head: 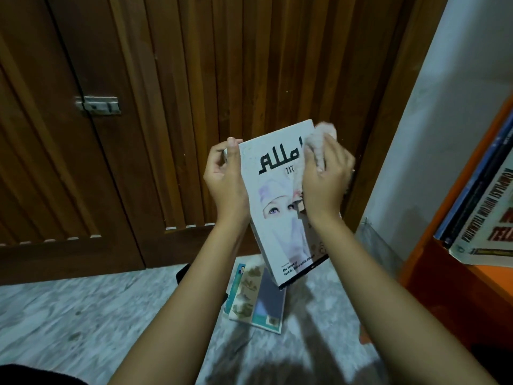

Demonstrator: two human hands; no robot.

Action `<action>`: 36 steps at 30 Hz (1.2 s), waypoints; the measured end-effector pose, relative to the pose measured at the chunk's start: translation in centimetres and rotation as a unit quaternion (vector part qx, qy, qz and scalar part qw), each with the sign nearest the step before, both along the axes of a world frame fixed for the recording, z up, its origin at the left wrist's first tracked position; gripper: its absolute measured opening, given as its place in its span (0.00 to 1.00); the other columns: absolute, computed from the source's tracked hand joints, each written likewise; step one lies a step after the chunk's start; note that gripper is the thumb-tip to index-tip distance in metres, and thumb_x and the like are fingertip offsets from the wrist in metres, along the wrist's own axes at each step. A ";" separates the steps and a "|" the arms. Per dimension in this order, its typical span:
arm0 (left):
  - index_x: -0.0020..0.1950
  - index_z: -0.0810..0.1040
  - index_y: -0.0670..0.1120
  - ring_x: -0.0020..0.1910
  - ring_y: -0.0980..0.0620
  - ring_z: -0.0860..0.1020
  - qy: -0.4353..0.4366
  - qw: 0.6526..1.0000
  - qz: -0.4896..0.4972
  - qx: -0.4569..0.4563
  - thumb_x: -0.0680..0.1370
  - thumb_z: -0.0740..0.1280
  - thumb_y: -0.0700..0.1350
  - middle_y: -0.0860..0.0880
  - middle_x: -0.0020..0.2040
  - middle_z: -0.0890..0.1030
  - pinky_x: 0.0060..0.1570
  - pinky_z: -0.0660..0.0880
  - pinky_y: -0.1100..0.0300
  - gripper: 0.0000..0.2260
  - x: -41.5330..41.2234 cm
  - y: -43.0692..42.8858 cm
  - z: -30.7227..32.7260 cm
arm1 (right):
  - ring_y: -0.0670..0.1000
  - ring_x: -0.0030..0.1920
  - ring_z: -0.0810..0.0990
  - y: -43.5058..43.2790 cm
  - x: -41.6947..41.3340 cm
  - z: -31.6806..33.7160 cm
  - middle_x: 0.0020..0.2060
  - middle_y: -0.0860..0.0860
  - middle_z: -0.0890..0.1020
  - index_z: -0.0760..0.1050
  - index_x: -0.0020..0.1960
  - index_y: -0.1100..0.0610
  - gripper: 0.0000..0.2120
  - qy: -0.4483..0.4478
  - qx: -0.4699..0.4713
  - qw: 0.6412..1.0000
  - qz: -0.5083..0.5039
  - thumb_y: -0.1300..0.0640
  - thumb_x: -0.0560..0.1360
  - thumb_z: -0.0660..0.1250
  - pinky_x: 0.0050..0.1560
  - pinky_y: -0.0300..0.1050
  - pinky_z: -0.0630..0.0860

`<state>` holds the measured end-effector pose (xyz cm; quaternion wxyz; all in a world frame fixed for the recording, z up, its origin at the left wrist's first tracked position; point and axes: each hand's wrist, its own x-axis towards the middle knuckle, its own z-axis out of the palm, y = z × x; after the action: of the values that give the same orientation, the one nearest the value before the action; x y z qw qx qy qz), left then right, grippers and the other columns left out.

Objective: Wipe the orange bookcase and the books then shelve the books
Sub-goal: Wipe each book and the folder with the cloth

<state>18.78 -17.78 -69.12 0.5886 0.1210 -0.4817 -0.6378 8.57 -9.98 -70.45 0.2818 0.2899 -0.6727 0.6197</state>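
Held upright by the left hand [226, 176] gripping the white book [280, 201] at its edge — steady for wiping. Pressed on the cover by the right hand [323, 176], a bunched cloth [319, 143]. Orange bookcase [433, 262] waiting nearby.

The room is dim and warm-toned, with the white book cover [277, 195] the brightest patch and the wooden door [138, 107] falling dark toward the far left. Soft shadows of the arms spread over the marbled floor [69, 315] near the camera. Wide-angle bending curves the door slats and the orange bookcase [433, 273] at right, and the floor is smeared by motion blur.
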 end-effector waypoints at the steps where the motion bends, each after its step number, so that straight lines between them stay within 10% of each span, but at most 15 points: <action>1: 0.45 0.74 0.42 0.35 0.59 0.80 0.000 1.000 0.001 0.000 0.80 0.62 0.44 0.58 0.34 0.80 0.32 0.74 0.65 0.07 -0.1 0.0 -0.2 | 0.31 0.57 0.64 -0.1 0.1 -0.6 0.63 0.55 0.73 0.73 0.65 0.58 0.18 -0.061 -0.020 0.998 -0.001 0.53 0.77 0.64 0.49 0.17 0.64; 7: 0.44 0.75 0.45 0.35 0.56 0.78 -0.007 0.999 0.016 0.051 0.80 0.63 0.47 0.52 0.37 0.79 0.34 0.74 0.61 0.08 -0.5 -0.7 -1.1 | 0.50 0.71 0.63 -1.1 3.3 -4.2 0.68 0.52 0.72 0.69 0.69 0.53 0.20 0.127 0.128 0.973 0.142 0.59 0.77 0.63 0.69 0.66 0.61; 12: 0.44 0.74 0.46 0.37 0.52 0.79 0.002 0.998 0.035 0.058 0.80 0.63 0.48 0.50 0.38 0.79 0.34 0.74 0.59 0.08 0.1 -2.4 -1.2 | 0.56 0.71 0.65 2.0 0.2 -7.7 0.67 0.52 0.72 0.70 0.68 0.61 0.23 0.288 0.243 0.899 0.224 0.63 0.73 0.59 0.71 0.57 0.62; 16: 0.44 0.73 0.43 0.34 0.58 0.79 -0.002 0.997 0.060 0.045 0.80 0.62 0.47 0.55 0.35 0.79 0.33 0.75 0.63 0.08 -0.4 -1.7 -1.0 | 0.51 0.70 0.66 2.1 -1.9 -7.2 0.68 0.50 0.72 0.70 0.68 0.57 0.19 0.034 0.129 0.984 0.114 0.55 0.78 0.62 0.69 0.57 0.65; 20: 0.44 0.73 0.44 0.38 0.52 0.79 0.013 0.994 0.075 0.075 0.80 0.63 0.47 0.47 0.40 0.79 0.36 0.75 0.59 0.08 -1.2 -1.2 -1.4 | 0.52 0.70 0.66 1.4 -0.1 -8.5 0.67 0.54 0.72 0.70 0.68 0.60 0.19 -0.145 0.052 0.988 0.028 0.56 0.79 0.61 0.70 0.55 0.65; 29: 0.44 0.72 0.43 0.31 0.62 0.78 0.039 0.982 0.127 0.134 0.80 0.62 0.46 0.54 0.36 0.78 0.29 0.72 0.67 0.08 -0.3 -1.7 -1.4 | 0.57 0.71 0.65 3.4 3.3 -13.6 0.68 0.55 0.71 0.70 0.67 0.62 0.19 0.253 0.230 0.924 0.174 0.53 0.81 0.56 0.73 0.51 0.59; 36: 0.42 0.74 0.45 0.33 0.56 0.77 0.034 0.994 0.041 0.099 0.80 0.63 0.47 0.50 0.36 0.77 0.32 0.74 0.62 0.09 0.6 0.2 -0.3 | 0.51 0.73 0.62 6.6 1.6 -11.0 0.71 0.50 0.67 0.65 0.72 0.58 0.25 0.019 0.150 0.988 0.036 0.46 0.80 0.52 0.71 0.52 0.61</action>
<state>19.39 -17.58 -69.40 0.6154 0.1768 -0.3910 -0.6611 10.20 -3.40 -81.40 0.2251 0.3642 -0.7422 0.5157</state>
